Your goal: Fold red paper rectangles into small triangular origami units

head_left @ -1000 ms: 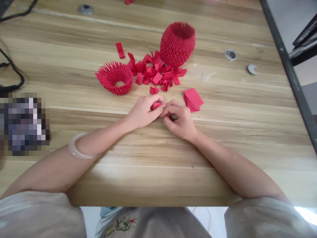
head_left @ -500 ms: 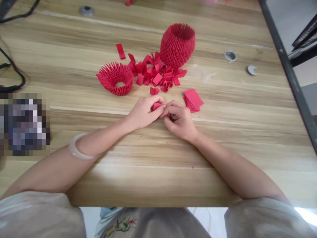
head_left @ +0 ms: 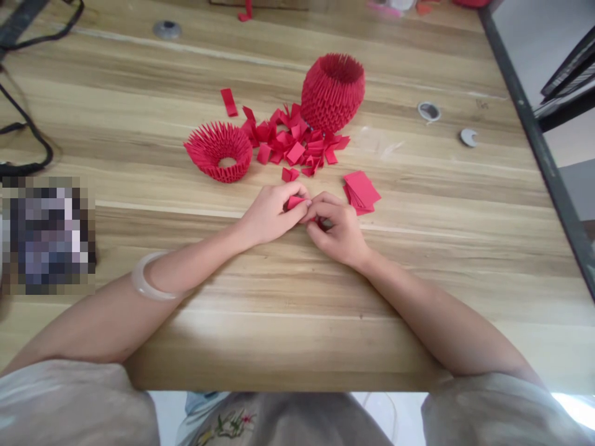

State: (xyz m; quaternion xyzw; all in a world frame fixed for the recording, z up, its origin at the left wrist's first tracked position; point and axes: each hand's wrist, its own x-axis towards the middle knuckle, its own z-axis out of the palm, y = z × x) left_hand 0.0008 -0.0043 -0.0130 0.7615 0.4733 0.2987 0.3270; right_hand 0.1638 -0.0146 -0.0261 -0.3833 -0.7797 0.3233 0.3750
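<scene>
Between my two hands is a piece of red paper [head_left: 295, 202], partly covered by the fingers. My left hand [head_left: 272, 214] is closed, pinching the paper between thumb and fingers. Against its fingertips, my right hand [head_left: 341, 230] is closed too, with a bit of red showing under its curled fingers. Just to the right lies a stack of red paper slips [head_left: 361, 191]. Beyond the hands, several folded red paper pieces [head_left: 295, 152] lie in a loose heap. A red folded-paper ring bowl [head_left: 218, 152] stands left of the heap, and a taller red folded-paper vase [head_left: 333, 93] behind it.
A single red slip [head_left: 229, 102] lies apart behind the bowl. Grommets [head_left: 428, 111] and a loose grey cap [head_left: 468, 137] are at the right. Black cables [head_left: 35, 142] run along the left edge. A dark frame [head_left: 534, 136] borders the table's right side.
The view has tilted slightly upward, so the table's things appear a little lower. Both hands keep their hold on the paper with hardly any visible movement.
</scene>
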